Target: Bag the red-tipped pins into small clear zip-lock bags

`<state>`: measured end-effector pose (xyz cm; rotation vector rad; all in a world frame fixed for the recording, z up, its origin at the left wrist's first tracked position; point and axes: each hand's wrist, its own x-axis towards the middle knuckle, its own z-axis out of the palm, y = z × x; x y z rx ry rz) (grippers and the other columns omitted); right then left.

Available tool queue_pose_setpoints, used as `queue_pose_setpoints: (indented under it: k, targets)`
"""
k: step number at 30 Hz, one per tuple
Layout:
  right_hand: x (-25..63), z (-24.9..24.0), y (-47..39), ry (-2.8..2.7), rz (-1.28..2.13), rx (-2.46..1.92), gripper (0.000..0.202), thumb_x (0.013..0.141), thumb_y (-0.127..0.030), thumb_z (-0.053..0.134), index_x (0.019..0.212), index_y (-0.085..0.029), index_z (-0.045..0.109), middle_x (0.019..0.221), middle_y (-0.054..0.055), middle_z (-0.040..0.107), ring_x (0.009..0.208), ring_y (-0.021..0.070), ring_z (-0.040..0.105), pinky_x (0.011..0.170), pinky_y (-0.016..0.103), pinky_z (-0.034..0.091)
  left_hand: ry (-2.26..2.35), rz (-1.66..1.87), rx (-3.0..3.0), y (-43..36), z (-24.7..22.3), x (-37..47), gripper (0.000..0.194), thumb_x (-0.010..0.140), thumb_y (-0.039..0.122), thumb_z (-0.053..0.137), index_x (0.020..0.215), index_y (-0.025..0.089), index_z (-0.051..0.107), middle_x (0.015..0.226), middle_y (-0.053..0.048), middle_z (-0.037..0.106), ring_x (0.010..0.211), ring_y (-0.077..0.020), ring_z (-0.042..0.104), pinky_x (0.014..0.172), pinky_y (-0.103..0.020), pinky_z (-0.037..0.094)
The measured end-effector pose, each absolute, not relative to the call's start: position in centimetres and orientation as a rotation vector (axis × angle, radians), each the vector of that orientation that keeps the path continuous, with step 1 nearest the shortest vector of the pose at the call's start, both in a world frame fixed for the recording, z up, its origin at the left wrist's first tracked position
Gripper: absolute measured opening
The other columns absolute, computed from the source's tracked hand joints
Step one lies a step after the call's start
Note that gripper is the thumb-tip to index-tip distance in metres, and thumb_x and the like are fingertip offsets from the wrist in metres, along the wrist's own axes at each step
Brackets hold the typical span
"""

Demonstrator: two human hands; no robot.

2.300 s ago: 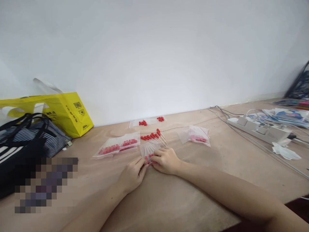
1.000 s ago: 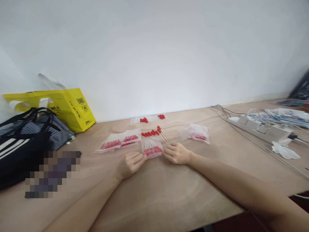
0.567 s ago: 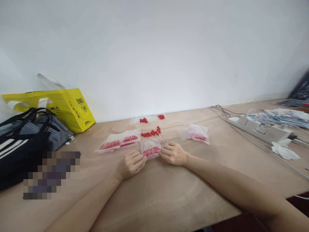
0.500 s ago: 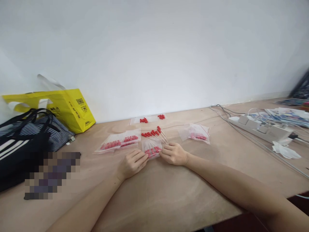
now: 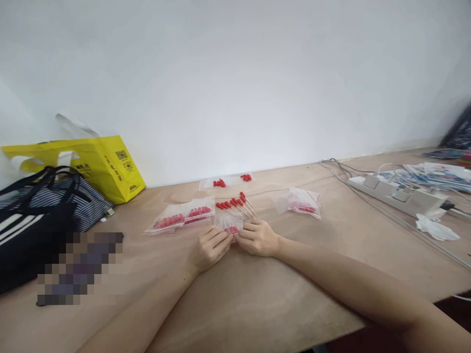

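Observation:
Both of my hands pinch the near edge of a small clear plastic bag (image 5: 228,221) with red-tipped sticks inside. My left hand (image 5: 211,247) grips its left corner, and my right hand (image 5: 259,239) has the right corner, the fingertips nearly touching. Just beyond the bag lie several loose red-tipped sticks (image 5: 235,202), fanned out on the table. Filled bags (image 5: 180,215) are stacked to the left of them. Another small pile of bags (image 5: 300,202) rests to the right. Farther back, two clusters of red-tipped sticks (image 5: 220,183) lie on clear plastic.
At the far left are a yellow bag (image 5: 110,169) and a black bag (image 5: 37,235), with a pixelated item (image 5: 81,269) nearer. A white power strip (image 5: 397,193), cables, crumpled tissue (image 5: 436,228) and printed papers (image 5: 437,174) occupy the right side. A wall stands behind the table.
My two hands have come closer together along the bag's near edge, my left moving right and my right moving slightly left. Less of the bag's red tips shows between them.

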<state>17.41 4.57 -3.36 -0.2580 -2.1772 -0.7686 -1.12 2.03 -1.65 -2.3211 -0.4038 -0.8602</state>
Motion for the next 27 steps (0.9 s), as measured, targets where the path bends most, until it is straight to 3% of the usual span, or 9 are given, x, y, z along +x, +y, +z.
queue_pose_setpoints:
  k: [12,19,27]
  targets:
    - [18.3,-4.0,4.7,-2.207,-0.677,-0.313,0.017,0.08,-0.016,0.038,0.077,-0.015,0.056,0.06,0.0,0.054,0.055,0.0082,0.044,0.052,0.024,0.029,-0.376,-0.734,-2.261,1.3,-0.9,-3.0,0.018,0.083,0.004,0.04,0.09,0.011,0.055,0.071,-0.006,0.063,0.065,-0.0162,0.058,0.063,-0.034,0.047]
    - [17.9,-3.7,4.4,-2.214,-0.668,-0.295,0.019,0.08,-0.016,0.038,0.075,-0.016,0.056,0.059,0.0,0.055,0.054,0.0085,0.044,0.052,0.024,0.031,-0.326,-0.765,-2.262,1.6,-1.5,-2.7,0.013,0.079,0.003,0.047,0.087,0.01,0.056,0.072,-0.007,0.064,0.067,-0.017,0.059,0.065,-0.035,0.047]
    - [18.5,-3.7,4.4,-2.25,-0.619,-0.301,0.023,0.08,-0.015,0.034,0.076,-0.016,0.056,0.06,0.001,0.055,0.055,0.0087,0.046,0.053,0.023,0.033,-0.425,-0.694,-2.228,0.8,-0.8,-4.0,0.023,0.085,0.006,0.035,0.092,0.011,0.056,0.072,-0.007,0.063,0.068,-0.017,0.058,0.065,-0.034,0.046]
